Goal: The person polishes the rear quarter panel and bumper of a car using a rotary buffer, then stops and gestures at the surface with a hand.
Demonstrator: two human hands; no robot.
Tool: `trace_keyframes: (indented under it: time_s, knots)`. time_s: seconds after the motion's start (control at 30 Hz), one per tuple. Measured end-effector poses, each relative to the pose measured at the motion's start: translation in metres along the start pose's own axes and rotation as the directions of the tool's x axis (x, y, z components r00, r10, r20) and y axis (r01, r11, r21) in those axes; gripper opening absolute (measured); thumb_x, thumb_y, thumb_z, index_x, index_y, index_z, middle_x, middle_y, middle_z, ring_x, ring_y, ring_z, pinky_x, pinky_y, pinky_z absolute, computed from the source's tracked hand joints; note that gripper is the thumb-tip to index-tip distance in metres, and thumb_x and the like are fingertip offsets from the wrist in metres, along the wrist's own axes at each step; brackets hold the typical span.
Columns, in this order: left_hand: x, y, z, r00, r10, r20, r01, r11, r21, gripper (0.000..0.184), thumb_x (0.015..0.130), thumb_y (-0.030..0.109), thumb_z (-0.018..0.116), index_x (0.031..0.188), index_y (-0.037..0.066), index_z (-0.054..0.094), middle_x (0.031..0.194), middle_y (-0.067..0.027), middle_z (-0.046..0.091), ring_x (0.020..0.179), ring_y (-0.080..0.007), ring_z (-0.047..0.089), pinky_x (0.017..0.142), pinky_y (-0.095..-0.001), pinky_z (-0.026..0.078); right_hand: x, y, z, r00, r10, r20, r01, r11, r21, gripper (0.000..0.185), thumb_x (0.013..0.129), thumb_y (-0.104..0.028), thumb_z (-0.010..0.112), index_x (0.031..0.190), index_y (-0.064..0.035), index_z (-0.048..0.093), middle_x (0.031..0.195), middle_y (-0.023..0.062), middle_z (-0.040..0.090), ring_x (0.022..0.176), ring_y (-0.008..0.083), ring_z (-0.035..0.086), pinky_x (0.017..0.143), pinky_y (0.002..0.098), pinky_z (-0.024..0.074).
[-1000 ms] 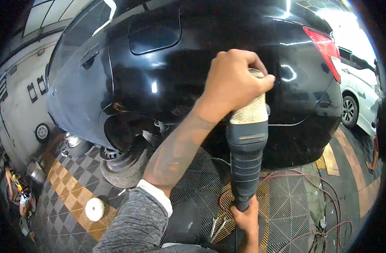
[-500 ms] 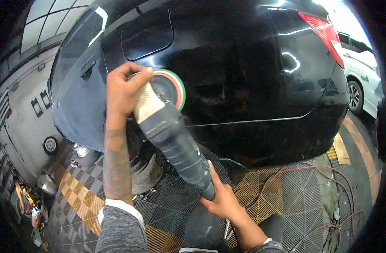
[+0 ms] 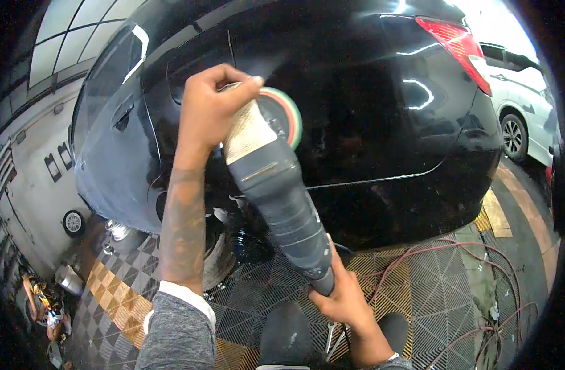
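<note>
ribbed floor tiles in grey and tan (image 3: 439, 302) spread beneath a glossy black car (image 3: 356, 117), whose red tail light (image 3: 458, 52) sits at two o'clock; a thin dark red hose (image 3: 515, 283) curls at four o'clock; the left hand (image 3: 208, 114), at eleven o'clock, is clamped over the cream-wrapped head (image 3: 248, 135) of a long black ribbed polisher (image 3: 288, 216), probably to steer and steady it; the right hand (image 3: 347, 293), at five o'clock, is wrapped around the tail of the handle, likely to carry its weight; so the tool slants from the left hand toward five o'clock, and from the right hand toward eleven; its round pad edged in green and orange (image 3: 294, 117) sits at three o'clock of the left hand; whether it touches the paint cannot be made out from this angle
</note>
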State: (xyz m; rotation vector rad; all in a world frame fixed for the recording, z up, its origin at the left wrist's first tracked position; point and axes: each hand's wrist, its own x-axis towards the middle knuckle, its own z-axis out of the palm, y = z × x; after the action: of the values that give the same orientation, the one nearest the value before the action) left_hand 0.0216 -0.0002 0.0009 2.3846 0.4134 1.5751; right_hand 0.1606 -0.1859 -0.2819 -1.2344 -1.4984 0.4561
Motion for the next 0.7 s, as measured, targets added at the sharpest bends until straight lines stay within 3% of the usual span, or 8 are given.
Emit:
trace_keyframes:
  time_s: [0.03,0.17,0.37,0.6,0.67,0.7]
  knots:
    - [0.007,0.005,0.011,0.999,0.029,0.014,-0.029,1.000,0.009,0.023,0.089,0.021,0.077,0.088,-0.001,0.071,0.080,-0.0066,0.072,0.068,-0.0104,0.065,0.063,-0.0261,0.051,-0.004,-0.001,-0.005,0.999,0.046,-0.014,-0.045,0.999,0.018,0.111,0.075,-0.012,0.074,0.163,-0.0111,0.008,0.120,0.0277,0.069,0.106,0.0492,0.067,0.094,0.0481,0.0554]
    - [0.026,0.023,0.046,0.991,0.109,0.071,-0.110,0.994,-0.002,0.023,0.088,0.021,0.078,0.089,-0.001,0.071,0.079,-0.0059,0.072,0.068,-0.0093,0.065,0.063,-0.0252,0.051,-0.016,0.008,-0.017,0.987,0.126,-0.103,-0.119,0.990,0.071,0.109,0.072,-0.013,0.075,0.163,-0.0107,0.015,0.121,0.0266,0.069,0.110,0.0468,0.067,0.097,0.0453,0.0547]
    - [0.022,0.021,0.046,0.984,0.123,0.129,-0.121,0.992,-0.021,0.022,0.088,0.021,0.078,0.087,0.000,0.070,0.080,-0.0049,0.072,0.069,-0.0088,0.065,0.063,-0.0252,0.051,-0.019,0.003,-0.012,0.988,0.060,-0.140,-0.060,0.998,0.002,0.107,0.072,-0.012,0.075,0.162,-0.0101,0.018,0.122,0.0261,0.069,0.110,0.0455,0.068,0.099,0.0449,0.0540]
    - [0.001,-0.003,0.002,0.993,0.083,0.085,-0.091,0.992,0.089,0.021,0.089,0.020,0.077,0.088,0.000,0.071,0.082,-0.0058,0.073,0.071,-0.0095,0.066,0.065,-0.0256,0.052,-0.008,0.012,0.017,0.992,0.121,0.025,-0.121,0.993,0.004,0.111,0.072,-0.012,0.075,0.163,-0.0122,0.012,0.121,0.0269,0.069,0.107,0.0484,0.067,0.098,0.0476,0.0544]
    - [-0.008,-0.014,-0.016,0.997,0.036,0.061,-0.041,0.995,0.095,0.020,0.090,0.020,0.075,0.089,0.000,0.071,0.083,-0.0062,0.073,0.073,-0.0105,0.066,0.068,-0.0262,0.052,-0.002,0.006,0.023,0.998,0.018,0.060,-0.021,0.998,0.058,0.113,0.073,-0.012,0.076,0.164,-0.0136,0.008,0.121,0.0281,0.069,0.104,0.0501,0.067,0.095,0.0493,0.0552]
    - [-0.014,-0.014,-0.024,0.998,-0.018,0.057,0.014,0.997,0.077,0.020,0.091,0.020,0.074,0.090,0.000,0.071,0.083,-0.0066,0.074,0.075,-0.0114,0.067,0.070,-0.0267,0.052,0.000,0.009,0.029,0.998,-0.005,0.066,0.000,0.998,0.063,0.114,0.073,-0.011,0.075,0.163,-0.0126,0.006,0.112,0.0302,0.070,0.096,0.0505,0.069,0.090,0.0502,0.0569]
